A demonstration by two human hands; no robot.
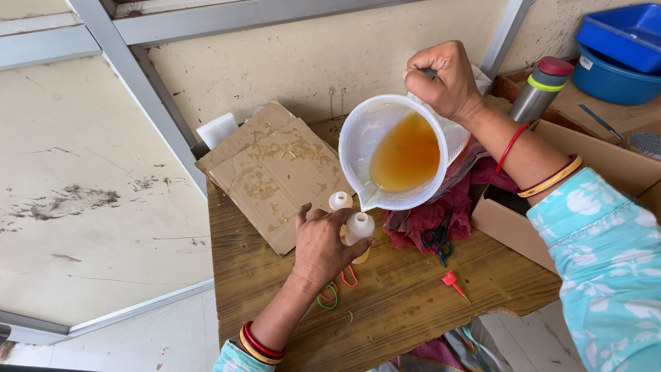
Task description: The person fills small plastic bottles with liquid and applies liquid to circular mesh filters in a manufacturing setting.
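Note:
My right hand [446, 77] grips the handle of a translucent white plastic jug [385, 141] partly filled with amber liquid, tilted with its spout down toward two small bottles. My left hand [321, 246] is wrapped around a small white plastic bottle [359, 227] standing on the wooden table [399, 303]. A second small white bottle [339, 201] stands just behind it, close to my fingers. The jug's spout hangs right above the held bottle's open neck. No stream of liquid is visible.
A stained piece of cardboard [272, 169] lies left of the bottles. A dark red cloth [441, 210] with scissors [438, 241] on it lies under the jug. A red nozzle cap [453, 282], coloured rubber bands [334, 293], an open cardboard box [606, 165], a steel flask [540, 93] and blue tubs [620, 55] are around.

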